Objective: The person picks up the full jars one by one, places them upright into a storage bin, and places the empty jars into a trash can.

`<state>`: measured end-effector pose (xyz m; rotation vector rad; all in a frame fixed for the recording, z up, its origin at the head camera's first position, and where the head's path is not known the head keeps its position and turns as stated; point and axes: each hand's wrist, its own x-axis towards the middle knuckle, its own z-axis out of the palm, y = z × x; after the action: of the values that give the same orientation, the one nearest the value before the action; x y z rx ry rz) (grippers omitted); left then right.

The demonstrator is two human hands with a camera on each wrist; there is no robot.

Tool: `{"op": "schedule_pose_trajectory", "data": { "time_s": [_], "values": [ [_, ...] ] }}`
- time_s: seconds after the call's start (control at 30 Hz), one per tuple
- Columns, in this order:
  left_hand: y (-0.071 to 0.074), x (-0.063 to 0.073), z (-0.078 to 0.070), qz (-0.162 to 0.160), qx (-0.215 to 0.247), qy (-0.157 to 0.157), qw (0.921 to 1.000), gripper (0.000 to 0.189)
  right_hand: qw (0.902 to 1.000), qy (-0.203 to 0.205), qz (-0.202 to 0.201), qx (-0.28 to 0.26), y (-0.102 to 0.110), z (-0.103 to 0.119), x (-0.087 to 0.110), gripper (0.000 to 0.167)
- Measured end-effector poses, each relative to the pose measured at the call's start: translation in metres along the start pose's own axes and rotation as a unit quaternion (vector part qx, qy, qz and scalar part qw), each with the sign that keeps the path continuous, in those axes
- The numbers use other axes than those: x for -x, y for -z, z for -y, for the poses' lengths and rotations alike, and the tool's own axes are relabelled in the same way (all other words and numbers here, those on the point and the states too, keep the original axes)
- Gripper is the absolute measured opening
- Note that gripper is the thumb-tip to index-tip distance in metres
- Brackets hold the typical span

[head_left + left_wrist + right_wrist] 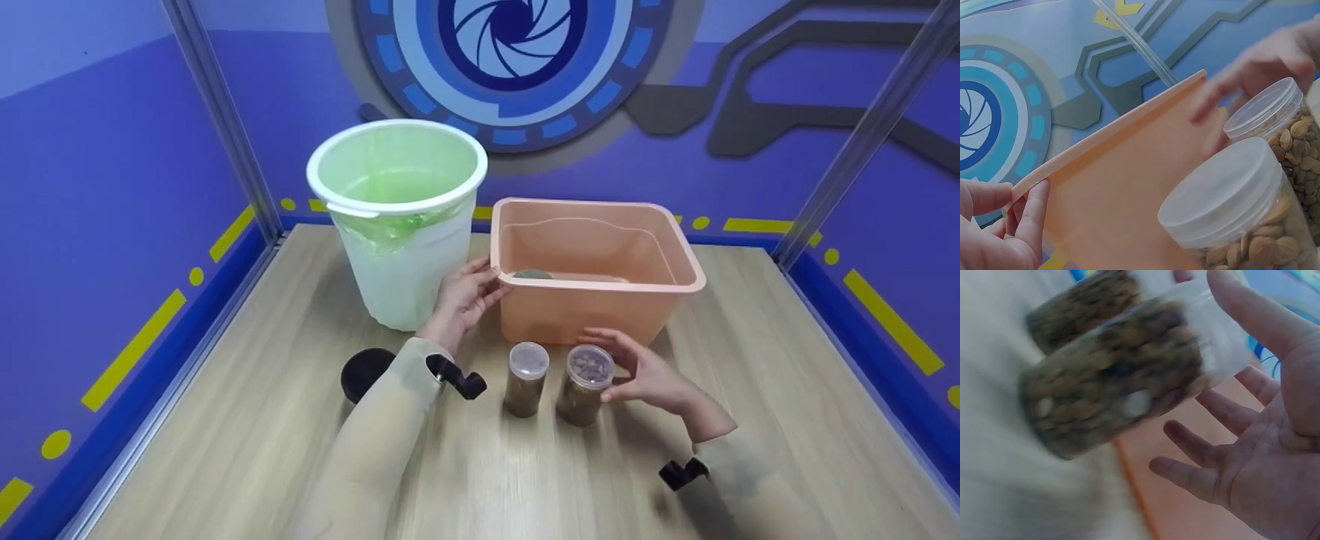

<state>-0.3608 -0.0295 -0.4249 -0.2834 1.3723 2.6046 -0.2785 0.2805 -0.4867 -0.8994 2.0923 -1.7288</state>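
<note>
My left hand (pixel 465 298) pinches the rim of an orange plastic bin (pixel 592 309) at its near left corner, thumb above and fingers beneath the lip in the left wrist view. Two clear jars with translucent lids stand upright before the bin. The left jar (pixel 524 391) holds brown almond-like nuts (pixel 1261 250); the right jar (pixel 579 403) holds similar smaller ones (pixel 1299 143). My right hand (pixel 656 376) is spread beside the right jar, thumb near its lid and fingers behind it. In the right wrist view, its palm (pixel 1275 472) faces the jars, which are blurred.
A tall white waste bin (pixel 409 277) with a green liner (pixel 397 229) stands left of the orange bin. A round black object (pixel 366 373) is partly hidden behind my left sleeve. Something greenish (pixel 532 274) lies inside the orange bin. Blue walls (pixel 120 187) border the wooden table (pixel 225 427).
</note>
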Motion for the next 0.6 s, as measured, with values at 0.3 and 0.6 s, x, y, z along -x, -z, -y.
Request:
{"op": "schedule_pose_trajectory", "data": {
  "time_s": [0.3, 0.6],
  "values": [
    [0.001, -0.001, -0.001, 0.003, 0.005, -0.006, 1.0000, 0.048, 0.9995, 0.003, -0.022, 0.020, -0.012, -0.008, -0.001, 0.077],
    [0.000, 0.000, 0.000, 0.000, 0.007, -0.002, 1.0000, 0.049, 0.9987, -0.001, -0.019, 0.048, -0.003, 0.015, -0.004, 0.072]
  ]
}}
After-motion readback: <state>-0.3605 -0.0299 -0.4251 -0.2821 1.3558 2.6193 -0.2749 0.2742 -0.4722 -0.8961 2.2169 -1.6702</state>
